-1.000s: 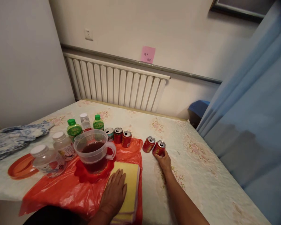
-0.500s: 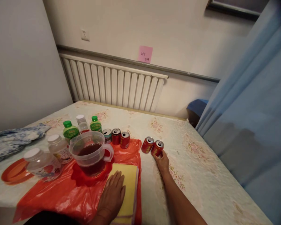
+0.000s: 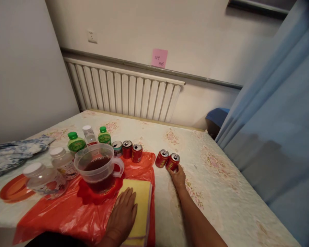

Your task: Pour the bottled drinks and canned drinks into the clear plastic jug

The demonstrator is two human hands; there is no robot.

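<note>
Left hand (image 3: 123, 214) lies flat, fingers spread, on yellow cloth (image 3: 139, 206) at lower centre. Right hand (image 3: 179, 176) just right of it, fingers curled around red can (image 3: 172, 162), touching second red can (image 3: 161, 158) on table (image 3: 221, 192).

A jug (image 3: 99, 168) of dark liquid is being carried by the red sheet (image 3: 67, 209); three cans (image 3: 127, 150) and bottles (image 3: 77, 142) are being kept behind it, a patterned cloth (image 3: 12, 154) toward the bed's (image 3: 221, 192) left edge.

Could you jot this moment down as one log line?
left hand: flat on yellow cloth | right hand: fingers touching red can | second red can beside it
</note>
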